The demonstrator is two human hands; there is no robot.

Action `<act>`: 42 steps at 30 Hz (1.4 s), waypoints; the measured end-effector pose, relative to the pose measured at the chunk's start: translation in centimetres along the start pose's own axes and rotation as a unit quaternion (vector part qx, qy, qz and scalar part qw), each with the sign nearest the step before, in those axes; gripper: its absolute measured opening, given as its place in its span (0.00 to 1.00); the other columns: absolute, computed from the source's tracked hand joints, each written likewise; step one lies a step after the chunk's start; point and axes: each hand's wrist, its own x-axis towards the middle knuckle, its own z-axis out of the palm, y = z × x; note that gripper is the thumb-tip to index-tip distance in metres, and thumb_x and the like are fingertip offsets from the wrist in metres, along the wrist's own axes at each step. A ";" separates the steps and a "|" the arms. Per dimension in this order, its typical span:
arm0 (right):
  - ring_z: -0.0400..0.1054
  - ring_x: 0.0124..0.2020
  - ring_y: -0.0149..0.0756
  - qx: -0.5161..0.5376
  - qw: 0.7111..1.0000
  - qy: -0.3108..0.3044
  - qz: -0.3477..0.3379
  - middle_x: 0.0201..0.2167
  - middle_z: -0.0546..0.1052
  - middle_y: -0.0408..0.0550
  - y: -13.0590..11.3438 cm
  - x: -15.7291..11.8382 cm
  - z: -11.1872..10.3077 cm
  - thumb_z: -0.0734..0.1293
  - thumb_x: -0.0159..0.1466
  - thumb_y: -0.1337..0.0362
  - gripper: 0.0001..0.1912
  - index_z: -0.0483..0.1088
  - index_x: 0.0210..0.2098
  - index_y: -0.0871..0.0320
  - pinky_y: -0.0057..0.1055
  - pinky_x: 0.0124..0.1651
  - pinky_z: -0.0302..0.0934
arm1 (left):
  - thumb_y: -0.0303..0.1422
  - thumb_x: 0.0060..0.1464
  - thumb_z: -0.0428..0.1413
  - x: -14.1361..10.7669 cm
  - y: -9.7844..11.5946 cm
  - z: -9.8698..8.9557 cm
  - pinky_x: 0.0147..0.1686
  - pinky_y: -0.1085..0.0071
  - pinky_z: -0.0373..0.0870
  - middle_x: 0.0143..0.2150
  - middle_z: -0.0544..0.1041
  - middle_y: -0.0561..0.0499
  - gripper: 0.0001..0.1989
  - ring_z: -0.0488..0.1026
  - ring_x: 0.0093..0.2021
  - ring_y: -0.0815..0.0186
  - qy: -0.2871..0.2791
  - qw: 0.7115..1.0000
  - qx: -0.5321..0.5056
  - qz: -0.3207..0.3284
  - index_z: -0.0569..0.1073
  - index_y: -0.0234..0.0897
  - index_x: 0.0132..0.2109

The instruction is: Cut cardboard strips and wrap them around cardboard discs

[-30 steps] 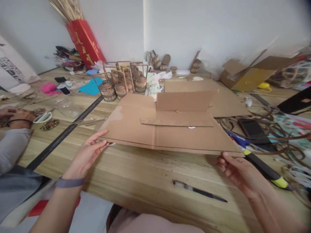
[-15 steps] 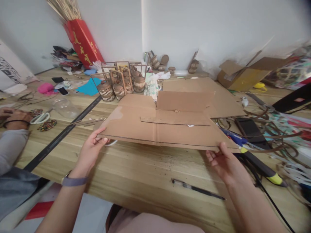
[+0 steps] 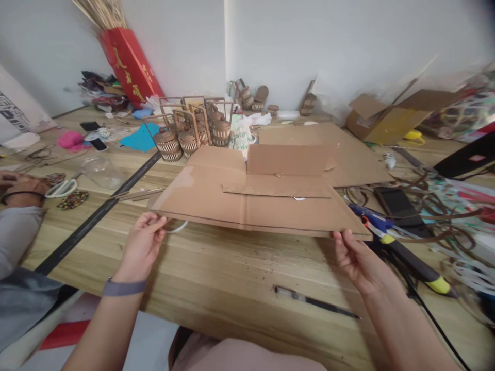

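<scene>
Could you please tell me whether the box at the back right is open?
The box is open: its flaps stick outward rather than lying closed.

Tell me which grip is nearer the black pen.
Right. The right grip holds the cardboard just beyond the right end of the black pen; the left grip, at the near left corner, is far to the pen's left.

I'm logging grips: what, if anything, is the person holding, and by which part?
A cardboard sheet, by its near edge: the left hand near the left corner, the right hand near the right.
</scene>
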 end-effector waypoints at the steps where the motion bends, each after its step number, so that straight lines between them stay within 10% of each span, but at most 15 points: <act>1: 0.74 0.22 0.22 0.004 1.000 0.007 0.001 0.23 0.78 0.35 0.0 0.2 0.0 0.75 0.54 0.72 0.12 0.68 0.29 0.55 0.13 0.25 0.71 | 0.21 0.42 0.62 0.0 0.0 0.2 0.24 0.85 0.69 0.27 0.72 0.59 0.14 0.73 0.27 0.75 0.014 1.000 -0.021 -0.004 0.64 0.38 0.28; 6: 0.72 0.19 0.23 0.016 1.000 0.015 0.013 0.19 0.76 0.37 0.3 0.6 0.5 0.70 0.58 0.72 0.08 0.68 0.27 0.55 0.16 0.25 0.71 | 0.15 0.47 0.53 -0.1 0.2 1.9 0.37 0.81 0.77 0.28 0.72 0.57 0.12 0.75 0.31 0.75 0.058 0.990 -0.120 -0.033 0.65 0.38 0.29; 16: 0.61 0.12 0.22 0.038 0.999 -0.028 0.005 0.16 0.69 0.32 0.4 0.3 1.8 0.66 0.50 0.73 0.10 0.65 0.30 0.55 0.19 0.17 0.63 | 0.20 0.59 0.55 1.0 1.1 4.1 0.22 0.86 0.69 0.31 0.76 0.56 0.08 0.71 0.26 0.77 0.053 0.983 -0.158 -0.073 0.73 0.38 0.35; 42: 0.75 0.21 0.29 -0.111 0.992 -0.002 0.054 0.19 0.77 0.45 0.5 0.2 1.1 0.68 0.63 0.75 0.09 0.69 0.27 0.59 0.18 0.24 0.71 | 0.11 0.55 0.51 2.2 2.2 0.9 0.28 0.81 0.79 0.30 0.78 0.52 0.14 0.78 0.25 0.73 -0.011 0.986 -0.090 -0.139 0.74 0.32 0.36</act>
